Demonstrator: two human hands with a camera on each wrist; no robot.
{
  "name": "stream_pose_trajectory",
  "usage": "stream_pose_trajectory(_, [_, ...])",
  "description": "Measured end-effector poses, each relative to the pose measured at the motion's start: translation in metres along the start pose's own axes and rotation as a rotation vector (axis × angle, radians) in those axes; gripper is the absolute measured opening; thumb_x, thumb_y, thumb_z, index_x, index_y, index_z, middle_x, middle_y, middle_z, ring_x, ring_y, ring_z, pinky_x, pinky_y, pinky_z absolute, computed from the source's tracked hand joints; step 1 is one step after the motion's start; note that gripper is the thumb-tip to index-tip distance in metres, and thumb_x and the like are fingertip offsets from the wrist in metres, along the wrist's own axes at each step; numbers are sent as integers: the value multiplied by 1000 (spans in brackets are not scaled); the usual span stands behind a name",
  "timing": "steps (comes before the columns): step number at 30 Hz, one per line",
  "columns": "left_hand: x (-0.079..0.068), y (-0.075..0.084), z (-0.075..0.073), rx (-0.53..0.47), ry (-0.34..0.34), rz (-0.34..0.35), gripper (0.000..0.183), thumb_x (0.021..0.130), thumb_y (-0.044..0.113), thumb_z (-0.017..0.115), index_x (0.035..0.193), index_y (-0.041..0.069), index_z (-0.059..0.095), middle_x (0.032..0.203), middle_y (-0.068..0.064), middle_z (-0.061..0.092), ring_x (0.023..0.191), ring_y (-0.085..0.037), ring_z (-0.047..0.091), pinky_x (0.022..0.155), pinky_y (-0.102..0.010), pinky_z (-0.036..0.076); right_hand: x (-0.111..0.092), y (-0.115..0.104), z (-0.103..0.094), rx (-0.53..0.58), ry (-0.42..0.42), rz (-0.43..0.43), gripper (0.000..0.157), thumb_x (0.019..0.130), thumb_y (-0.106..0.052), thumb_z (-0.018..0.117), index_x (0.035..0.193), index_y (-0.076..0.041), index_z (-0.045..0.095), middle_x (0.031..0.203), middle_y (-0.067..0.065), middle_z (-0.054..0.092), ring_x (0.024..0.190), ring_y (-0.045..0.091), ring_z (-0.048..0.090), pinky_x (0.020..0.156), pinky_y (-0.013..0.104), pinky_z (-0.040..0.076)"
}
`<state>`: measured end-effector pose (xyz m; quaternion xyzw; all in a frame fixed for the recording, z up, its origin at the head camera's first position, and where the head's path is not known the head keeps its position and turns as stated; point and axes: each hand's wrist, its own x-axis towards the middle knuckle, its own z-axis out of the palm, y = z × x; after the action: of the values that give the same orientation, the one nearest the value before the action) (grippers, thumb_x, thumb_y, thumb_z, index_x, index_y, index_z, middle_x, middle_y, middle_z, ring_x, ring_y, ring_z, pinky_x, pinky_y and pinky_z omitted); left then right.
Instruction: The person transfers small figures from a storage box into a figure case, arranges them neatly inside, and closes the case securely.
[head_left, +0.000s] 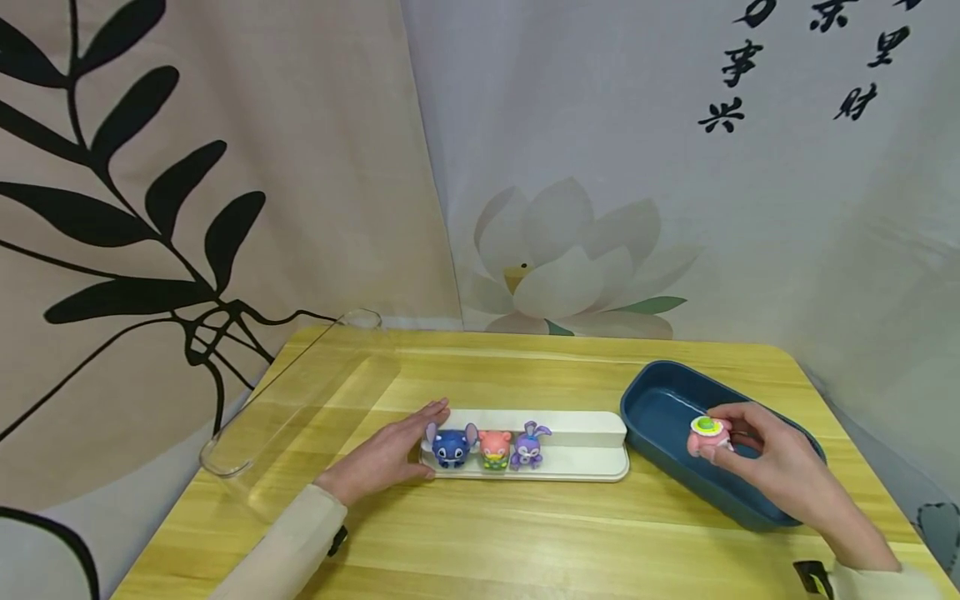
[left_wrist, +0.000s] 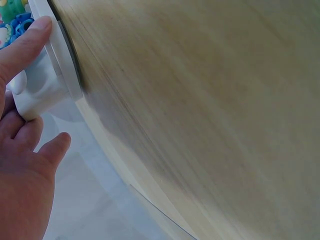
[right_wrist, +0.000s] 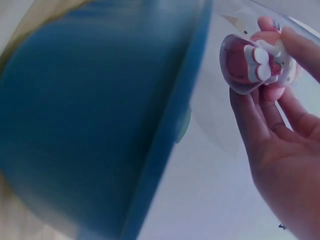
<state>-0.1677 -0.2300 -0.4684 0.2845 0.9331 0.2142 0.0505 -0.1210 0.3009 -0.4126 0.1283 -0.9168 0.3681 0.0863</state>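
My left hand [head_left: 381, 458] holds the left end of a white stepped display stand [head_left: 581, 462], its thumb at the front and its fingers at the back. Along the stand's lower step sit a dark blue big-eared figurine [head_left: 452, 450], a coral-pink figurine [head_left: 495, 450] with a yellow-green lower part, and a purple long-eared figurine [head_left: 528, 447]. Over the blue basin [head_left: 663, 402], my right hand [head_left: 783, 467] pinches a small pink figurine [head_left: 705, 440] with a white and green round part. The right wrist view shows this pink figurine [right_wrist: 272, 62] between thumb and fingertips.
A clear open-ended plastic cover [head_left: 315, 400] lies at the left of the wooden table [head_left: 525, 533], partly over its edge. The basin stands close to the stand's right end. Behind the table hang printed curtains [head_left: 570, 125].
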Motion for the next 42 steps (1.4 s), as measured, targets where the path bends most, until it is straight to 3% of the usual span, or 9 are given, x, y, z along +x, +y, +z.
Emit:
stream_pose_trajectory(15, [0,0,1,-10,8,2,96,83,25,88,162,12,35,172,-1,21,153,-28,31,121,-46,35,2,-25,13,120,41,-53,47,90,-9,81,132,-3,61,122,8,62,103,-11,60,84,8,55])
stream_pose_trajectory(20, [0,1,1,-10,5,-16,96,83,27,88,162,14,35,172,1,21,153,-26,31,122,-45,35,2,-34,22,114,66,-87,50,90,-10,82,135,-6,62,121,3,61,103,-7,58,88,4,51])
stream_pose_trajectory(29, [0,0,2,-15,10,-10,97,83,27,88,162,13,35,172,-1,21,152,-28,32,121,-46,35,3,-48,43,158,53,-132,41,91,-10,81,129,-12,66,122,-3,60,106,-1,58,92,5,50])
stream_pose_trajectory(42, [0,1,1,-13,-1,-27,96,84,27,88,163,14,34,172,1,20,153,-27,30,121,-46,35,11,-63,61,195,37,-117,39,91,-15,82,126,-8,68,119,-3,65,104,1,63,91,10,54])
